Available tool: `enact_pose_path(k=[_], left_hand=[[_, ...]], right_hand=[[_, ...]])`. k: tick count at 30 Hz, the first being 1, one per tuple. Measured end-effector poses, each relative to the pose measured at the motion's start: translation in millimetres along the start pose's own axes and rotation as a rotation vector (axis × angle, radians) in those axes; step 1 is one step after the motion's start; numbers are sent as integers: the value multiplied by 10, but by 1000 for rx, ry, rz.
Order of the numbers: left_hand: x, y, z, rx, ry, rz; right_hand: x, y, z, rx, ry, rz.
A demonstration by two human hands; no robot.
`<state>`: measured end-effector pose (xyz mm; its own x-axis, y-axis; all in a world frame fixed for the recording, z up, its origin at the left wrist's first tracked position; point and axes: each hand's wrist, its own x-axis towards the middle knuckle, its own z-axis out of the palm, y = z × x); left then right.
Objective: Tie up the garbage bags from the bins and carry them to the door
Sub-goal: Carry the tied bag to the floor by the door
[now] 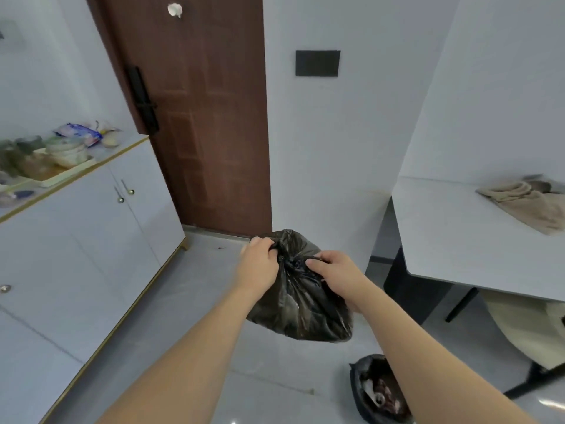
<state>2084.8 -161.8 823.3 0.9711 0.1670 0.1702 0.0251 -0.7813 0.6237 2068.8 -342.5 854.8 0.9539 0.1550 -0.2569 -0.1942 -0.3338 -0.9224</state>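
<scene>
A filled black garbage bag [301,307] hangs in the air in front of me, its neck bunched between my two hands. My left hand [260,264] grips the gathered plastic on the left side of the neck. My right hand [334,272] pinches the plastic on the right side, thumb toward the knot area. A second black bag [377,390] lines a bin on the floor at lower right, open, with rubbish showing inside. The brown door [201,117] stands shut straight ahead, a little beyond the held bag.
A white cabinet [91,240] runs along the left wall, its top crowded with dishes and packets. A white table [458,237] with a beige cloth [529,206] juts in from the right, black legs beneath. Grey tiled floor [195,301] lies between them up to the door.
</scene>
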Motion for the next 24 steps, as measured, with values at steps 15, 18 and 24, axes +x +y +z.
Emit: enact_pose_path(k=[15, 18, 24], left_hand=[[3090, -79, 1049, 9, -101, -26], [3513, -246, 1140, -5, -121, -60], [4251, -820, 1429, -35, -218, -92]], right_hand=[[3251, -182, -678, 80, 27, 116], [3740, -266, -625, 49, 37, 133], [4547, -201, -326, 25, 71, 201]])
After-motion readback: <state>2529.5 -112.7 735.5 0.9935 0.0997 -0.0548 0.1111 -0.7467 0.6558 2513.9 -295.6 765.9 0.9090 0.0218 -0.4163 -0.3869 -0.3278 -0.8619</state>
